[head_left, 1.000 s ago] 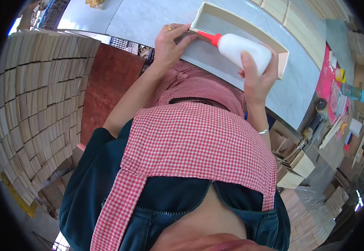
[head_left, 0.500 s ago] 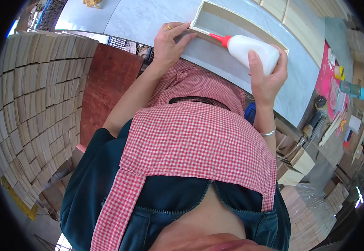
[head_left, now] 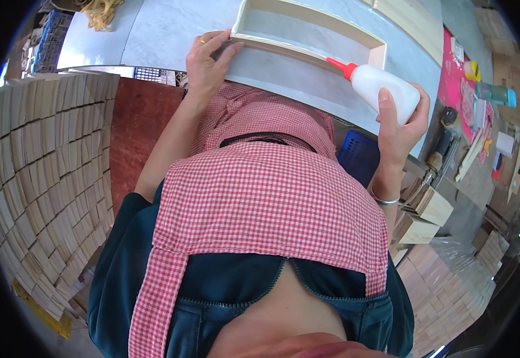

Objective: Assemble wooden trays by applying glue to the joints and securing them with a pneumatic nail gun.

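Our left hand (head_left: 207, 64), at eleven o'clock, holds a corner of the wooden frame (head_left: 287, 49), around one on the table (head_left: 164, 42). We should keep the red nozzle (head_left: 339, 65) evenly near its rim, white bottle (head_left: 379, 89) gripped in our right hand (head_left: 402, 124) at two.

wood-piece stacks (head_left: 51, 161), left | red-brown board (head_left: 133, 128) beside them | blue-lidded bottle (head_left: 493, 93), right, near yellow roll (head_left: 471, 71)

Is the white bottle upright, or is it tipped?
Tipped: in the right hand, the bottle shows its long side from above, its red nozzle toward the wooden frame.
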### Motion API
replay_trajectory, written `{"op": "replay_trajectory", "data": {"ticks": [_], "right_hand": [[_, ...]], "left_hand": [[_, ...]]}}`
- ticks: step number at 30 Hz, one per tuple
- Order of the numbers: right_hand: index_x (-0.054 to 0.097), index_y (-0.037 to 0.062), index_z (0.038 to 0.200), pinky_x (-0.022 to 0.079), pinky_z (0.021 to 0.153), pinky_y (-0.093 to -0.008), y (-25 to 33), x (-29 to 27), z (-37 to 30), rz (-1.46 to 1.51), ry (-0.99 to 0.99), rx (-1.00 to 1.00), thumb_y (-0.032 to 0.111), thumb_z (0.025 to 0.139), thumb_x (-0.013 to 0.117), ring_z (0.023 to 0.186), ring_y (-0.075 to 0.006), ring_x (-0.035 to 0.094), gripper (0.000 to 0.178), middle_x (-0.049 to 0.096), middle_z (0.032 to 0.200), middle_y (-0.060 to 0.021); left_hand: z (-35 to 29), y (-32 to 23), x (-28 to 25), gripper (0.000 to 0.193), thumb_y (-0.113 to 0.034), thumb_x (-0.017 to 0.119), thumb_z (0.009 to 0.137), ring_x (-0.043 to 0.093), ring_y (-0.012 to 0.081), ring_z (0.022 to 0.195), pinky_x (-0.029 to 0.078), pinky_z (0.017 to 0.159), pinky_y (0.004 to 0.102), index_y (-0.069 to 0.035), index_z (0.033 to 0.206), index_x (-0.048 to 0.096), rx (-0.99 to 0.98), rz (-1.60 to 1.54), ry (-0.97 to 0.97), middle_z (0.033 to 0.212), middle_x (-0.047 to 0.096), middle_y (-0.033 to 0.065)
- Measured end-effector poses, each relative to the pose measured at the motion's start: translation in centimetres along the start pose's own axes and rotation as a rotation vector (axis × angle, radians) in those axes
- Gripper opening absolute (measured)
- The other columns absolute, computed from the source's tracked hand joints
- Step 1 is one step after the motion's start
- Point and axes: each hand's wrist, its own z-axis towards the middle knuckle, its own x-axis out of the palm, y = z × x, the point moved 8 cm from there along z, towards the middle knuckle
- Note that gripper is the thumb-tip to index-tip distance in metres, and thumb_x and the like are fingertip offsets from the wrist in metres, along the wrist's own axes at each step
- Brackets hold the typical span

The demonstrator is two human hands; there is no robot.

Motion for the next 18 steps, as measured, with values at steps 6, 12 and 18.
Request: {"op": "replay_trajectory", "data": {"ticks": [6, 12, 18], "right_hand": [[0.056, 0.0005, 0.123, 0.050, 0.052, -0.0238, -0.8, -3.6, -0.5, -0.076, -0.056, -0.005, 0.018, 0.087, 0.078, 0.074, -0.0169, 0.060, 0.046, 0.064, 0.101, -0.0130], [0.058, 0.0007, 0.120, 0.053, 0.082, -0.0346, -2.0, -7.5, -1.1, -0.143, -0.151, 0.126, 0.018, 0.084, 0.079, 0.092, -0.0240, 0.062, 0.045, 0.064, 0.107, -0.0142], [0.058, 0.0006, 0.120, 0.053, 0.082, -0.0345, -2.1, -8.2, -1.4, -0.163, -0.171, 0.164, 0.018, 0.084, 0.079, 0.091, -0.0240, 0.062, 0.045, 0.065, 0.106, -0.0145]], "left_hand": [[0.0, 0.1, 0.0, 0.033, -0.015, 0.080, 0.086, 0.062, 0.0168, 0.090, 0.053, 0.078, 0.0267, -0.005, 0.117, 0.076, -0.009, 0.005, 0.007, 0.107, 0.071, 0.0069], [-0.1, 0.2, 0.0, 0.033, -0.015, 0.080, 0.086, 0.063, 0.0164, 0.090, 0.053, 0.079, 0.0264, -0.005, 0.117, 0.076, -0.058, -0.024, 0.023, 0.109, 0.071, 0.0074], [0.0, 0.2, 0.1, 0.033, -0.015, 0.080, 0.086, 0.063, 0.0162, 0.089, 0.053, 0.079, 0.0262, -0.004, 0.117, 0.076, -0.050, -0.018, 0.024, 0.109, 0.071, 0.0075]]}}
